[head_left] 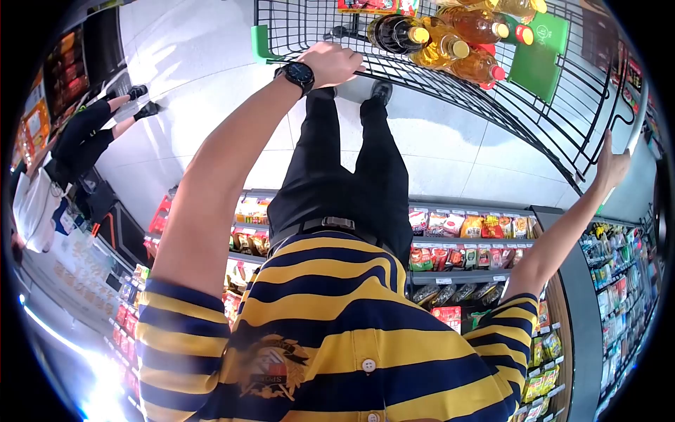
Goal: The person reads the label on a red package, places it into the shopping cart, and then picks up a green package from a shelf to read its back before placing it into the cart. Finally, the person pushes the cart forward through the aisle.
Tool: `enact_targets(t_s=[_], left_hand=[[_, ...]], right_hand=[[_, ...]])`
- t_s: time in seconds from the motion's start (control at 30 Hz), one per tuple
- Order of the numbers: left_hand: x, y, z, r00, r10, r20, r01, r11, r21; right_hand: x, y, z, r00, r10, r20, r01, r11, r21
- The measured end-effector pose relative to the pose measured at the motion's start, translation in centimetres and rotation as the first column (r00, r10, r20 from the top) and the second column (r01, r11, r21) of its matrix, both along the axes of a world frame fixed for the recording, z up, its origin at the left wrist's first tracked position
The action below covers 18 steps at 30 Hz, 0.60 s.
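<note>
My left hand [330, 65], with a black watch on its wrist, is closed over the wire rim of a shopping cart [450, 83]. At the far right, my right hand [612, 165] is wrapped around the cart's pale handle. Inside the cart lie several bottles of yellow and amber liquid [439, 50] with a dark bottle [394, 34] beside them. A red package [376, 5] sits at the top edge of the view, and a green panel [540, 53] is fixed to the cart.
Shelves with packaged goods [464, 257] stand close behind my legs. More racks of small packets [619, 309] are at the right. Another person in dark shorts [77, 130] stands at the left, near a counter. Light tiles [225, 105] cover the floor.
</note>
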<state>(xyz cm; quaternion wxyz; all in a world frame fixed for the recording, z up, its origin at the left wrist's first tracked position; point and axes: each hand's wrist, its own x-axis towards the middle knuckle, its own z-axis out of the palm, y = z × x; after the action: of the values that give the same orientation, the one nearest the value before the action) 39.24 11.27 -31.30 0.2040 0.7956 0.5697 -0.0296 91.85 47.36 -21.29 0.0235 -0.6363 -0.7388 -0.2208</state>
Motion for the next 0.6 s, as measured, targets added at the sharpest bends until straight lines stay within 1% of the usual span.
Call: enact_targets(t_s=[0.03, 0.07, 0.1, 0.13, 0.17, 0.23, 0.3, 0.33, 0.4, 0.53, 0.6], left_hand=[[0.0, 0.0, -0.1, 1.0, 0.005, -0.006, -0.005, 1.0, 0.007], [0.1, -0.2, -0.3, 0.999, 0.027, 0.026, -0.028, 0.998, 0.057], [0.1, -0.2, 0.0, 0.997, 0.046, 0.059, -0.053, 0.993, 0.106], [0.2, -0.1, 0.3, 0.997, 0.066, 0.039, -0.067, 0.997, 0.032], [0.3, -0.1, 0.6, 0.997, 0.071, 0.033, -0.073, 0.997, 0.038], [0.2, -0.1, 0.9, 0.997, 0.071, 0.016, -0.071, 0.997, -0.025], [0.3, -0.1, 0.8, 0.997, 0.072, 0.008, -0.072, 0.997, -0.04], [0.2, -0.1, 0.8, 0.997, 0.075, -0.003, -0.075, 0.996, -0.039], [0.1, -0.2, 0.7, 0.997, 0.081, -0.017, -0.082, 0.996, -0.028], [-0.3, -0.1, 0.4, 0.996, 0.078, 0.049, -0.079, 0.997, 0.017], [-0.5, 0.0, 0.7, 0.997, 0.072, 0.042, -0.073, 0.997, 0.02]], right_hand=[[1.4, 1.1, -1.0, 0.982, -0.107, -0.157, 0.075, 0.978, -0.196], [1.1, 0.8, -1.1, 0.949, -0.187, -0.253, 0.072, 0.911, -0.406], [0.9, 0.4, -1.5, 0.903, -0.282, -0.324, 0.037, 0.802, -0.596], [0.4, -0.2, -2.5, 0.848, -0.36, -0.39, -0.017, 0.717, -0.697], [-0.3, -0.8, -3.1, 0.475, -0.591, -0.652, -0.135, 0.683, -0.718], [-1.1, -1.3, -2.6, 0.496, -0.538, -0.682, -0.135, 0.728, -0.672], [-1.2, -1.4, -2.3, 0.599, -0.512, -0.615, -0.106, 0.711, -0.695], [-1.2, -1.6, -2.1, 0.584, -0.527, -0.618, -0.108, 0.703, -0.702], [-1.6, -2.0, -1.8, 0.597, -0.535, -0.598, -0.09, 0.696, -0.713], [-3.1, -2.9, -1.1, 0.609, -0.519, -0.599, -0.075, 0.715, -0.695], [-3.3, -3.2, -1.1, 0.613, -0.51, -0.604, -0.078, 0.722, -0.688]])
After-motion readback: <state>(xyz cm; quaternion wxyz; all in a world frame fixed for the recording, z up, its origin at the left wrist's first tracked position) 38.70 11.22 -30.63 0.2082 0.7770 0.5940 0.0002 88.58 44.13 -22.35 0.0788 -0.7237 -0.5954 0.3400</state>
